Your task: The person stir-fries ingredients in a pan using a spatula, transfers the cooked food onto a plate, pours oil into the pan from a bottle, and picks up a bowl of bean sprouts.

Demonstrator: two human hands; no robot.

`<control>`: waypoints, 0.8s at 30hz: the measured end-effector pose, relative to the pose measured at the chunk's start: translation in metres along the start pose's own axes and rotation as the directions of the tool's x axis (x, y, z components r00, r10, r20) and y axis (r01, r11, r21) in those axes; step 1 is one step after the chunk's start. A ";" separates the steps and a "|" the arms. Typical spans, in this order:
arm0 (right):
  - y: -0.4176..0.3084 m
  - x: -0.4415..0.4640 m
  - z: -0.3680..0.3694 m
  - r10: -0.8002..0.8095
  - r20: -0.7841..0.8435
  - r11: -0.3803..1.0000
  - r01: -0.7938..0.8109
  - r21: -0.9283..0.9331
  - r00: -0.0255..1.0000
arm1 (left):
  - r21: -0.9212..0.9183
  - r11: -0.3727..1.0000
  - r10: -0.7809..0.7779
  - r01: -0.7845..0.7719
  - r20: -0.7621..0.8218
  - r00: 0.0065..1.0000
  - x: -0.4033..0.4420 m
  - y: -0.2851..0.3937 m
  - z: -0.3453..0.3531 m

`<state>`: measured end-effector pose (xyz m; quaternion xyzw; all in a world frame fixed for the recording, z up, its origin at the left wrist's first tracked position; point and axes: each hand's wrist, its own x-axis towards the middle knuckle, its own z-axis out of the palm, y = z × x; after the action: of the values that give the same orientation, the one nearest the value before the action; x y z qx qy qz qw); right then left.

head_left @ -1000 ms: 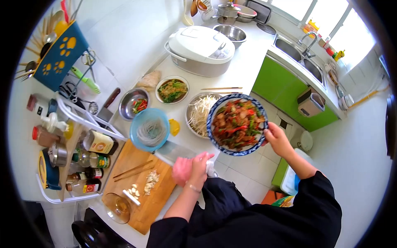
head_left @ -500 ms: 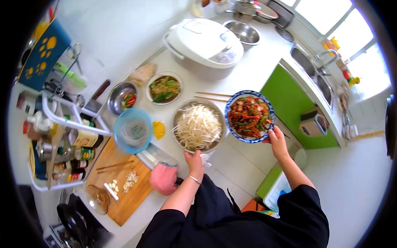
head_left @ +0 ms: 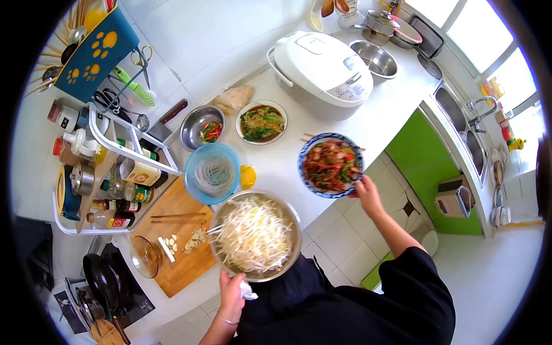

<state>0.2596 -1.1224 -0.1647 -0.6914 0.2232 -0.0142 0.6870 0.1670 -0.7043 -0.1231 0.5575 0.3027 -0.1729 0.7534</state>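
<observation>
My left hand (head_left: 232, 292) grips the near rim of a steel bowl (head_left: 296, 233) heaped with bean sprouts (head_left: 253, 236). A crumpled white tissue (head_left: 248, 291) shows beside those fingers. The bowl is held close to my body and partly covers the cutting board's right side. In my right hand (head_left: 368, 195) is the edge of a blue-and-white patterned dish (head_left: 306, 185), filled with stir-fried meat and peppers (head_left: 332, 165). It is over the counter's front edge, overlapping the chopsticks (head_left: 307, 138) behind it.
A blue bowl of soaked noodles (head_left: 187, 184), a steel bowl with cut peppers (head_left: 184, 133) and a plate of greens (head_left: 281, 134) stand on the counter. Behind are a white rice cooker (head_left: 322, 69) and another steel bowl (head_left: 374, 60). The wooden cutting board (head_left: 172, 282) holds garlic and chopsticks.
The bean sprout bowl has come toward my body and left, now hiding the pink cloth. My right hand has moved the stir-fry dish leftward over the chopsticks. The view has shifted.
</observation>
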 end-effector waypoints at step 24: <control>0.010 0.173 -0.005 -0.200 0.268 -0.038 0.266 -0.963 0.942 | -0.319 0.916 0.089 -0.244 -0.429 0.899 -0.058 0.007 -0.053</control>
<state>0.4107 -1.1838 -0.2238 -0.9984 0.0324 0.0471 -0.0052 0.1136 -0.6567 -0.0910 0.4555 0.4295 0.0721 0.7765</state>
